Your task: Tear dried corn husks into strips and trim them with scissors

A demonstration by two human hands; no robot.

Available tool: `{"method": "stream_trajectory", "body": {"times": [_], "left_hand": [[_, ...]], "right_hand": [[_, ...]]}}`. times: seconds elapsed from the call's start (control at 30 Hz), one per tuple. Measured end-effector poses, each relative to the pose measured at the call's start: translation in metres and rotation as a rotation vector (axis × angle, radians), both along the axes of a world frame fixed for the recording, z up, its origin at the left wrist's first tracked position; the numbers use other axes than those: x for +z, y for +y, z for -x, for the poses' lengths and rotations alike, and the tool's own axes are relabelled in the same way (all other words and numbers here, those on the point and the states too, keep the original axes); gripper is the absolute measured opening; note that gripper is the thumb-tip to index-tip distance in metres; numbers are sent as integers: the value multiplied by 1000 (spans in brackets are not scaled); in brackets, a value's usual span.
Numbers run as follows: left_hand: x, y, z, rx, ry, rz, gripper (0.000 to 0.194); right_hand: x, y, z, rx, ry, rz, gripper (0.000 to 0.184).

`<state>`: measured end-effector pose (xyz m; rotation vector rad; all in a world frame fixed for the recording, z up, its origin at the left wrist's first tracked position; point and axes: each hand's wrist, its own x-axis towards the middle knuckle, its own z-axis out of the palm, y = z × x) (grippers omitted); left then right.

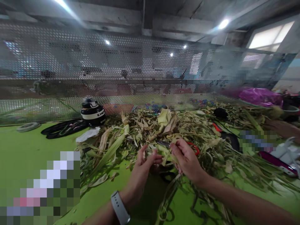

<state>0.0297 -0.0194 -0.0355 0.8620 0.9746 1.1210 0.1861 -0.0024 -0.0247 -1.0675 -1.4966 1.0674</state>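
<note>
From the head view, a black bottle (93, 113) with a white band stands upright toward the back left of the green bench (56, 147); its walls are opaque, so what it holds cannot be told. At the far right, a shiny purple plastic bag (260, 96) sits beside the pale rim of a basin (290, 108), whose contents are too blurred to make out. A long heap of dry, greenish-yellow husks (140, 125) covers the middle and right of the bench, with loose strips trailing toward the front edge. Over the front of this heap, the left hand (148, 159) is wide, thumb apart from the fingers, while the right hand (185, 157) pinches a pale husk strip (174, 157) between thumb and fingers, just beside the left. A red scissor handle (194, 148) shows right behind the right hand; whether they touch cannot be told. Near the bottle lie a black strap (63, 128), a pale coil (28, 127) and a crumpled white sheet (87, 134). Another person's hand (282, 128) reaches in from the right edge. Behind the bench runs a perforated metal screen (131, 62), with blurred figures beyond it, below a grey ceiling (112, 14) with bright lamps and a window (272, 36) at upper right.
</note>
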Motion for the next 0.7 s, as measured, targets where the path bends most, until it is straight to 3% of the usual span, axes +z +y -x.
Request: {"method": "stream_trajectory", "body": {"times": [0.1,0.23,0.37,0.53,0.63,0.7], "left_hand": [[0,-2,-2,-6,33,-16,42],[3,-5,-8,-106,24,-81,39],[5,-1,-7,-161,72,-199,21],[3,7,0,19,150,-237,22],[1,9,2,73,152,-203,26],[-2,9,3,112,117,-185,27]], "right_hand": [[-1,-2,1,6,19,15,23],[-8,-4,3,119,-13,7,21],[-7,-8,5,170,-37,-26,21],[-4,-7,4,158,27,91,30],[-7,-3,2,164,-172,86,32],[-10,-1,1,173,-387,-10,26]]}}
